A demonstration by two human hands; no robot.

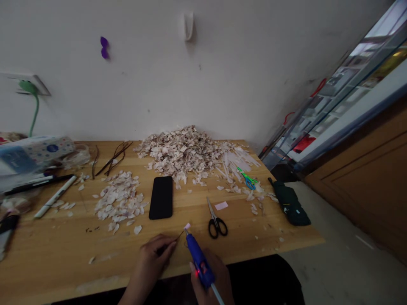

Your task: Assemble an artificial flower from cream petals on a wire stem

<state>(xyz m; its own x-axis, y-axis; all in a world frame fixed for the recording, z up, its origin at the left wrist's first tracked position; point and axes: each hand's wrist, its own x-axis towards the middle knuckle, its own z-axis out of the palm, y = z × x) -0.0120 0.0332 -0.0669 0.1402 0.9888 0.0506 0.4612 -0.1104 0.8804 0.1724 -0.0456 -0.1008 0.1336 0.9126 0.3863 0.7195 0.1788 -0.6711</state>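
My right hand is wrapped round a blue hot glue gun with a red light on its body and a pale glue stick out of its back. Its nozzle points away from me and meets a small pink piece of paper. Between thumb and fingertips, my left hand pinches a thin dark twig whose far end reaches that pink piece. Whether the nozzle touches the twig or only the paper I cannot tell. Black-handled scissors and another pink paper strip lie to the right.
A black phone lies mid-table. Behind it rises a large heap of pale dried petals; a smaller pile is left. Green-blue scissors rest by translucent sticks. A dark folded umbrella sits at the right edge.
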